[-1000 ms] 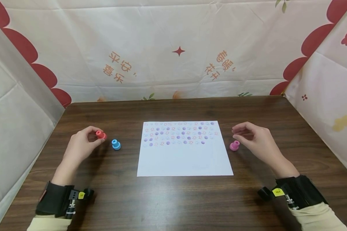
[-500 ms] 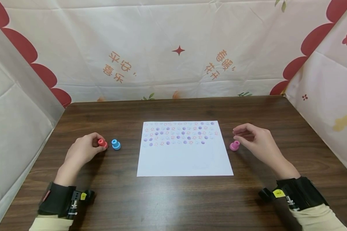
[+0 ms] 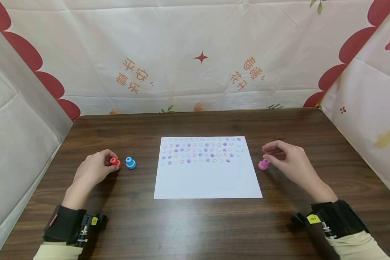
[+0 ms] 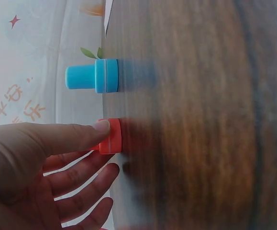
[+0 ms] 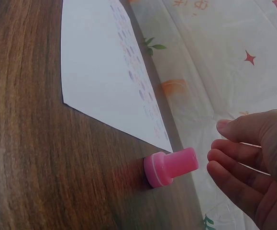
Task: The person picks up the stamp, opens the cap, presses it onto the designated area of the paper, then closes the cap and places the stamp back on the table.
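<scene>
My left hand [image 3: 92, 168] pinches a small red stamp [image 3: 115, 162] between thumb and fingers; in the left wrist view its base [image 4: 112, 136] appears to stand on the table. Just right of it a blue stamp [image 3: 130, 163] stands upright, apart from the hand. On the right side, a pink stamp [image 5: 169, 166] stands upright near the paper's edge. My right hand [image 3: 290, 159] hovers beside it, fingers relaxed and holding nothing; the right wrist view shows a gap between fingertips and stamp. Between the hands lies a white sheet of paper [image 3: 208, 180] with rows of small purple, blue and red prints.
The dark wooden table [image 3: 182, 227] runs back to a white patterned cloth [image 3: 169, 43] hanging behind it. More cloth hangs along the left and right sides. Each wrist wears a black band [image 3: 65, 224] with a small camera.
My left hand has lowered the red stamp to the table, slightly nearer the blue one, and still holds it. The right hand has shifted only slightly.
</scene>
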{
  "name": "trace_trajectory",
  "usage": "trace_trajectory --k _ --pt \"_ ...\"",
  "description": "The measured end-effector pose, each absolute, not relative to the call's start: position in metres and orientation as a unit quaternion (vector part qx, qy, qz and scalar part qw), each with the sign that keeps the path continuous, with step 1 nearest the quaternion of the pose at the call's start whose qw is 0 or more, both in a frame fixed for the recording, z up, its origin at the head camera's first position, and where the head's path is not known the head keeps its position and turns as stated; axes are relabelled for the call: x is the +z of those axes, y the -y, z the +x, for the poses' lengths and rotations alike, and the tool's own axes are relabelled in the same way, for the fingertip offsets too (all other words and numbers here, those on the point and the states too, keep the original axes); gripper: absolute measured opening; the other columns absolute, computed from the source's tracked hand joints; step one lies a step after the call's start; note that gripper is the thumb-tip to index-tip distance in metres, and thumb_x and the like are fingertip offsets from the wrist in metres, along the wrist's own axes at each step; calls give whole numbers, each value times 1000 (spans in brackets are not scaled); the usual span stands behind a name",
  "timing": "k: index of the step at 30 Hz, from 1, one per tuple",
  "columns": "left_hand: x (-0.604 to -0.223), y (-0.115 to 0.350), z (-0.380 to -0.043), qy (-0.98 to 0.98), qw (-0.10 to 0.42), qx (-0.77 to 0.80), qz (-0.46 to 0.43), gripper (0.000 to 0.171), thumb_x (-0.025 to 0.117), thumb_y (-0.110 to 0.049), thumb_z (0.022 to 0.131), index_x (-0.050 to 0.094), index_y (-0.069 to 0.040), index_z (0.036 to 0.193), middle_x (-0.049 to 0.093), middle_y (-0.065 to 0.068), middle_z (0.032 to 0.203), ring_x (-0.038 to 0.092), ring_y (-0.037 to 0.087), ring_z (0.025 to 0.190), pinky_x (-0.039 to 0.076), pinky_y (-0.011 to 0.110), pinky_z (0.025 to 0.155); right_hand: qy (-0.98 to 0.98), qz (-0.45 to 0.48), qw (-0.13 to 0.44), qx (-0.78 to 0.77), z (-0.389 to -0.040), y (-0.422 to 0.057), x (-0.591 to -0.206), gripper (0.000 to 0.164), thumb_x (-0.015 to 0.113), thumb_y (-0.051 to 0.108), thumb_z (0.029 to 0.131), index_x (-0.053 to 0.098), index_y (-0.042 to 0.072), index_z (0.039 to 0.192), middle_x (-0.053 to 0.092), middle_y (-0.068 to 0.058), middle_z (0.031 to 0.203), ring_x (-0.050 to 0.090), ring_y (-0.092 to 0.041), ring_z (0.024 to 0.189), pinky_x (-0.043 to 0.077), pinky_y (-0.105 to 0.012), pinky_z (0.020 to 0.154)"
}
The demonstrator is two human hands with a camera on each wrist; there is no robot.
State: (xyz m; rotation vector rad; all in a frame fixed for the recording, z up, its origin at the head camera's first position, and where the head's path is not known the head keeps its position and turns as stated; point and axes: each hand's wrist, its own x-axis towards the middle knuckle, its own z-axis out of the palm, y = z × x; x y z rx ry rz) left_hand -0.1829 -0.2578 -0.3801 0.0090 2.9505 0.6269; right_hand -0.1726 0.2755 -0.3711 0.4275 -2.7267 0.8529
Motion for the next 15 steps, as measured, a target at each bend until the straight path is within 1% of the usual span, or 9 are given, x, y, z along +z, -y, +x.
trace_trajectory --k 7,15 --pt "-380 260 -180 -975 61 212 1 30 71 -20 86 61 -4 109 65 20 95 56 31 80 45 44 64 936 151 118 295 -173 -275 -375 28 76 -2 76 66 5 102 72 -11 93 66 -22 84 58 -54 73" --pt "-378 259 -178 -974 48 221 -2 35 72 -23 85 60 -3 111 68 24 100 58 35 87 47 50 67 940 142 101 293 -174 -276 -376 29 77 1 77 66 5 103 72 -15 95 66 -25 86 58 -55 76"
